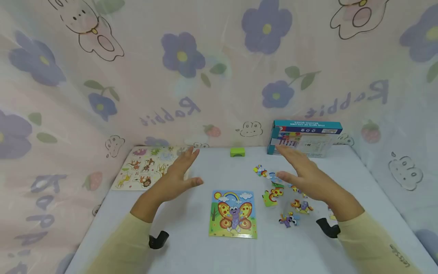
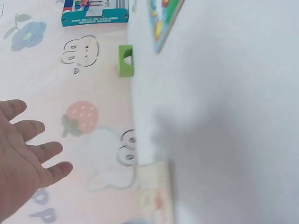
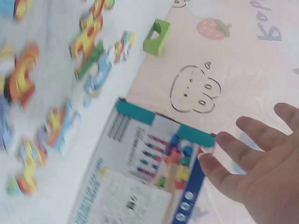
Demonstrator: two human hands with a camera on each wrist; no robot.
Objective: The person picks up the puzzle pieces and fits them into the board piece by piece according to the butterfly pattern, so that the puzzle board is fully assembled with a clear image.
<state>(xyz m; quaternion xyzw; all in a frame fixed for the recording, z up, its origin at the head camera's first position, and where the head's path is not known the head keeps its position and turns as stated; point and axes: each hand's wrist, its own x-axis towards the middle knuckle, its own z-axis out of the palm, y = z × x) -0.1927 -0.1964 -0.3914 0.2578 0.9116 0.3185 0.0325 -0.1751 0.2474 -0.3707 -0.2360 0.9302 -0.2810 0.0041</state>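
Observation:
Both hands hover above the white table, fingers extended and holding nothing. The left hand (image 1: 176, 177) is nearest the animal board (image 1: 131, 177) at the table's left and covers part of it. In the left wrist view its fingers (image 2: 49, 151) are spread. Over the loose jigsaw pieces (image 1: 270, 198) hangs the right hand (image 1: 313, 179), hiding some of them; its fingers (image 3: 247, 151) are spread in the right wrist view. Between the hands, toward the front, a square butterfly picture (image 1: 234, 215) lies flat on the table.
At the back right stands a teal-edged box (image 1: 304, 139) with bead pictures. A green block (image 1: 237, 152) with an arched cutout sits at the table's back edge. Behind hangs a patterned curtain (image 1: 226, 91) with flowers and rabbits.

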